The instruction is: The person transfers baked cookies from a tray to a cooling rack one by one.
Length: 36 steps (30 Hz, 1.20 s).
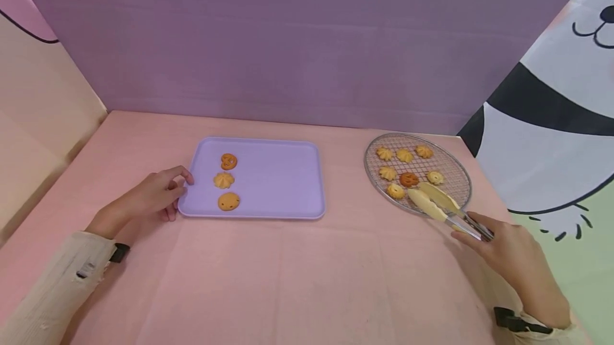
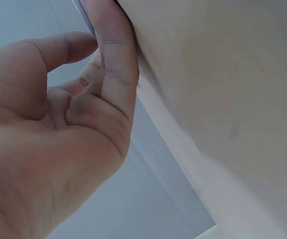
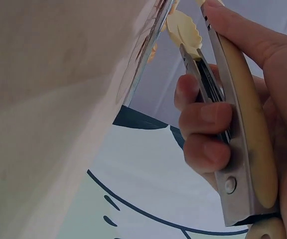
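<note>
My left hand (image 1: 155,193) grips the left rim of a lavender tray (image 1: 278,179), thumb on one side and fingers on the other in the left wrist view. On the tray, a pretzel-shaped cookie (image 1: 228,161), a flower-shaped cookie (image 1: 223,180) and a round cookie with dark spots (image 1: 228,201) form a column. In my right hand (image 1: 510,251) are metal tongs with cream tips (image 1: 429,205). Their tips are parted above the near edge of a round wire rack (image 1: 458,174), close to a darker pretzel cookie (image 1: 409,179). Nothing shows between them.
Several flower-shaped cookies (image 1: 404,155) and pale ring-like cookies (image 1: 435,177) lie on the rack. A pink cloth (image 1: 307,275) covers the table. Behind it stands a purple backdrop (image 1: 288,46), with a panda-patterned panel (image 1: 542,147) on the right.
</note>
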Each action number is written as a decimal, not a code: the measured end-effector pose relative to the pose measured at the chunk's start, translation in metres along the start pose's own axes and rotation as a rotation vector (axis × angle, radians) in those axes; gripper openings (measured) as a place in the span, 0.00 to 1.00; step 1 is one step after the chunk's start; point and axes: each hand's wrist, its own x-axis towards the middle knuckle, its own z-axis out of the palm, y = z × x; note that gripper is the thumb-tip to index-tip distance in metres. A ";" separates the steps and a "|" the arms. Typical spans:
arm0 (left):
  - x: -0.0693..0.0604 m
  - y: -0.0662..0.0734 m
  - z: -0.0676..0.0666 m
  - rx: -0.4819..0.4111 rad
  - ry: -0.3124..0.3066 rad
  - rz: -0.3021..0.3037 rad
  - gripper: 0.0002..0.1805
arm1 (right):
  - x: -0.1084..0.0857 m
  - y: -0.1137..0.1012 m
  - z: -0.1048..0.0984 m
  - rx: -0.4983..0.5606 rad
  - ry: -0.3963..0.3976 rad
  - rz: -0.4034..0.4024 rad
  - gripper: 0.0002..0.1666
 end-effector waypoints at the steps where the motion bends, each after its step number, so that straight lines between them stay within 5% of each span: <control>1: 0.000 0.000 0.000 -0.001 -0.002 0.001 0.12 | 0.000 0.000 0.000 -0.003 -0.002 0.003 0.36; 18: -0.001 0.004 0.000 0.016 0.005 0.014 0.12 | -0.002 -0.001 -0.001 -0.010 -0.100 0.084 0.44; 36: -0.001 0.001 -0.001 0.035 0.006 0.014 0.11 | 0.004 -0.011 0.002 0.001 0.085 -0.096 0.37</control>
